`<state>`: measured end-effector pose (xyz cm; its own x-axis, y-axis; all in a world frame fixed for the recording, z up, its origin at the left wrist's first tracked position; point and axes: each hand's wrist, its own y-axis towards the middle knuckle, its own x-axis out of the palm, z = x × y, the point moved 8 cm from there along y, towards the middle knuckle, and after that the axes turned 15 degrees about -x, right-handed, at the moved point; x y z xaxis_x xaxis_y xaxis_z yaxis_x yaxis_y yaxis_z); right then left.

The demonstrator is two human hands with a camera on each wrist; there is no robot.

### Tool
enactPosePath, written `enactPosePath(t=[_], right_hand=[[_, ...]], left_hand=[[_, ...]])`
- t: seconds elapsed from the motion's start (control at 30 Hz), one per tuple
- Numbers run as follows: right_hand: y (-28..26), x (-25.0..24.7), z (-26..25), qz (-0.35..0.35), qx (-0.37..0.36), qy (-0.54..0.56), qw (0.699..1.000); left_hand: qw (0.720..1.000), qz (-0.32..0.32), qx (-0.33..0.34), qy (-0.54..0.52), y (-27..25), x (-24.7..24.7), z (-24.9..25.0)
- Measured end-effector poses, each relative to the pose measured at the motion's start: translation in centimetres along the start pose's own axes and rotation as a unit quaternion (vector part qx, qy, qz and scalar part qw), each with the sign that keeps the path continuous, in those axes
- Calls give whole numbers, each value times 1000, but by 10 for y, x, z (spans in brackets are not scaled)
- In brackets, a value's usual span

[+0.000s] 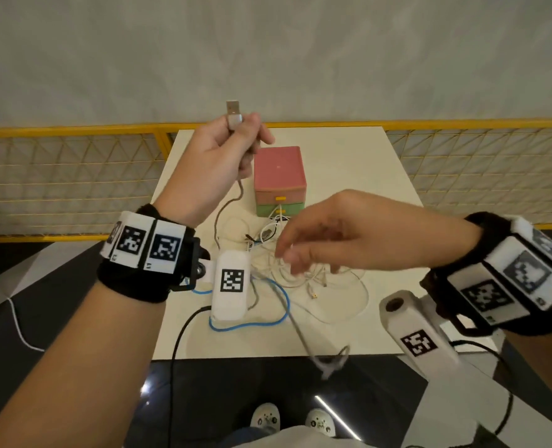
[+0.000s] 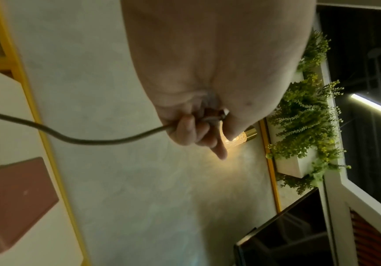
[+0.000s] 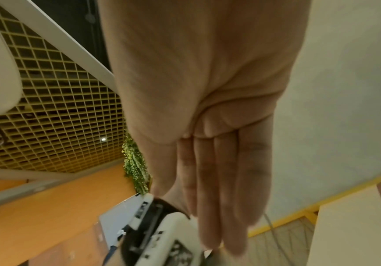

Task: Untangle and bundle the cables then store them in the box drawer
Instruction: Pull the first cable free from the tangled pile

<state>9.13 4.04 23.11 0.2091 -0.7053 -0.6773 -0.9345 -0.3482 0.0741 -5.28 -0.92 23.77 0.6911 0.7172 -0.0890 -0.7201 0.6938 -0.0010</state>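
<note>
Cables: tangled heap (image 1: 287,270) of white, blue and grey leads at centre of the head view, lying on the white table (image 1: 358,163) just in front of the box.
Grey cable: one lead (image 1: 218,221) lifted out of the heap; runs up from the tangle toward upper centre of the frame, USB plug (image 1: 233,113) pointing upward above the fist.
Left hand: raised at upper centre (image 1: 223,153); fingers curled round the grey cable just below the plug. Left wrist view confirms the grip, cord (image 2: 82,139) trailing off to the left edge.
Right hand: centre right of the head view (image 1: 339,234), over the heap; fingers (image 3: 221,189) straight and together, holding nothing. Motion blur at the fingertips.
Box drawer: pink-and-green box (image 1: 279,182) at centre, behind the heap; both drawers appear closed, yellow pulls facing the person.
Blue cable: loops (image 1: 268,318) at lower centre, partly under the left wrist camera.
Step in hand (judgement): untangling, first lead being drawn free; no bundle visible yet.
Next move (judgement): free hand should catch the grey lead lower down and work it clear of the white loops, pulling gently so knots do not tighten, then coil.
</note>
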Motion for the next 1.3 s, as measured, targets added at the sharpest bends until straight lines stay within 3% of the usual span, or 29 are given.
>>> enactPosePath(t=[0.07,0.13,0.37,0.5,0.7,0.8,0.87,1.0,1.13,1.23,1.3], right_hand=[[2,-10,9,70,-12,-95,993],[2,-13,18,119,-6,-119,986],[4,11,8,157,-51,27,986],[-2,21,13,161,-3,127,979],[-9,25,21,172,8,84,982],[-4,20,20,220,-25,71,973],[-2,18,27,235,-25,76,969],[-3,38,63,146,6,2,989],[-19,92,117,-26,88,-35,995],[-43,132,164,-197,176,-70,962],[-56,136,193,-223,239,-93,941]], left_hand=[[998,-55,18,20,-15,18,7],[995,-93,25,39,-30,34,12],[989,-133,-2,67,-52,59,13],[987,-148,-10,67,-60,62,8],[995,-89,-19,49,-53,51,-4],[982,-132,-46,126,-57,70,-19],[985,-113,-42,125,-55,71,-21],[1000,-5,5,10,-42,43,-10],[996,29,-32,-80,-33,22,-21],[995,11,-74,-63,-30,17,-39],[995,-1,-99,-30,-30,16,-54]])
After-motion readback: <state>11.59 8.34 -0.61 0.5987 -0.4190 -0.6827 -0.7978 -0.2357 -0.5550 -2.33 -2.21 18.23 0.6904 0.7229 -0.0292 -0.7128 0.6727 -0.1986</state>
